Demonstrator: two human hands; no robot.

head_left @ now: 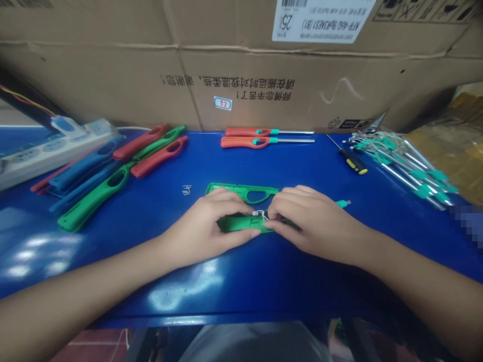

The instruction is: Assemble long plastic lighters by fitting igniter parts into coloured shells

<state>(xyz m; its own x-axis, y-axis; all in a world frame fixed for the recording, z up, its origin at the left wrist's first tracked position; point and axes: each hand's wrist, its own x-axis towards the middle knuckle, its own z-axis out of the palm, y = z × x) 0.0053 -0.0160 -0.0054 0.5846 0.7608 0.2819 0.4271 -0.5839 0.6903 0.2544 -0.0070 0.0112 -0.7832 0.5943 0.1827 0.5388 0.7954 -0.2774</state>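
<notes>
My left hand [213,218] is closed around the left end of a green lighter handle half [241,223], its hollow side facing up. Over the right part of this shell, my right hand [313,216] pinches at a thin white wire [261,213] with a small pale end. The fingers hide most of what lies inside there. A teal piece with a metal tip [343,203] pokes out behind my right hand. Just behind both hands lies a second green handle half [243,192] with an oval trigger opening.
Red, blue and green handle shells [94,196] and a white power strip [56,151] lie left. Small metal pins [186,190] sit nearby. Two orange lighters [245,142] rest before a cardboard box [234,65]. A screwdriver [352,162] and several metal lighter tubes [411,171] lie right.
</notes>
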